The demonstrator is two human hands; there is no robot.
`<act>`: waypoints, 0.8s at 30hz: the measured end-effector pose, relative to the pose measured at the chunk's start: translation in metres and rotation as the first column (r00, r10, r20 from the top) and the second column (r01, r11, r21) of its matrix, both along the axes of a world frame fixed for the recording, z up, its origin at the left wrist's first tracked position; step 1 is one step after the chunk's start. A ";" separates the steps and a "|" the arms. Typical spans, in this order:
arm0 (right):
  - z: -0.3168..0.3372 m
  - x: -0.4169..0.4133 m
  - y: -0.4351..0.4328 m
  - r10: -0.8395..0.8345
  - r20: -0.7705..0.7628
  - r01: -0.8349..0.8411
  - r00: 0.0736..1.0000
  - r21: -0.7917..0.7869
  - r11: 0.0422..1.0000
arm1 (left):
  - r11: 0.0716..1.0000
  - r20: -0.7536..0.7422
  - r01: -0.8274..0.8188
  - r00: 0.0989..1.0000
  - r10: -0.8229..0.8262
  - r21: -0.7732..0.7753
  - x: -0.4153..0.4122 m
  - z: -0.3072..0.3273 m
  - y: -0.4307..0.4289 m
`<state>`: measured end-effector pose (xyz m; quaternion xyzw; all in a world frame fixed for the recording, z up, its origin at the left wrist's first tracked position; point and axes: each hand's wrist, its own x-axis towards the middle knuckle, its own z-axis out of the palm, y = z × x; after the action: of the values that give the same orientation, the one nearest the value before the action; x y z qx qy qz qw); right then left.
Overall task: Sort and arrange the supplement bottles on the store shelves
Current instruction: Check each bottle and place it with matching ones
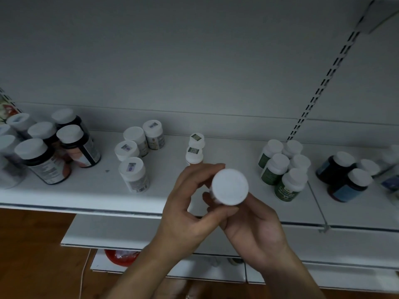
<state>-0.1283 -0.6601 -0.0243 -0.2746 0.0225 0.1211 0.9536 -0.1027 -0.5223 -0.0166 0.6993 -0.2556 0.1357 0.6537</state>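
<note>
A: How do the fingers sit?

B: Both hands are wrapped round the white-capped bottle [230, 187]. The left hand [185, 208] arches its fingers [194, 175] over the far side, with the thumb under the cap. The right hand [257, 227] grips the body from below, and the cap hides most of that body.

A: And where is the bottle?

B: It is held up over the front of the shelf [86, 190], cap towards the camera. Just behind the left fingertips stand two small stickered bottles [195, 148], one behind the other. Green-labelled bottles [280, 171] cluster to the right and pale-labelled bottles [135, 157] to the left. Dark bottles [62, 147] stand farther left.
</note>
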 end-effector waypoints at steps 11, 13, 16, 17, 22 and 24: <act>0.004 0.006 -0.008 -0.139 0.115 0.177 0.984 -0.466 0.867 | 0.975 -0.285 0.068 0.950 -0.128 -0.213 0.006 -0.005 0.011; 0.007 0.006 -0.006 -0.143 0.167 0.214 0.976 -0.566 0.796 | 0.967 -0.356 0.061 0.923 -0.150 -0.248 0.006 -0.004 0.011; 0.010 0.006 -0.003 -0.157 0.227 0.270 0.961 -0.659 0.702 | 0.965 -0.444 0.063 0.879 -0.174 -0.253 0.006 -0.005 0.009; 0.011 0.006 -0.003 -0.167 0.233 0.284 0.958 -0.680 0.676 | 0.968 -0.465 0.071 0.867 -0.180 -0.241 0.006 -0.005 0.009; 0.014 0.007 -0.004 -0.240 0.127 0.258 0.963 -0.694 0.672 | 0.962 -0.391 0.160 0.889 -0.239 -0.222 0.005 -0.009 0.014; 0.016 0.007 -0.004 -0.240 0.115 0.249 0.964 -0.707 0.662 | 0.960 -0.374 0.173 0.894 -0.247 -0.221 0.005 -0.009 0.014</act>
<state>-0.1212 -0.6640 -0.0087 -0.6187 0.0986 -0.0278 0.7789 -0.0974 -0.5081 -0.0252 0.6176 -0.1779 -0.0582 0.7639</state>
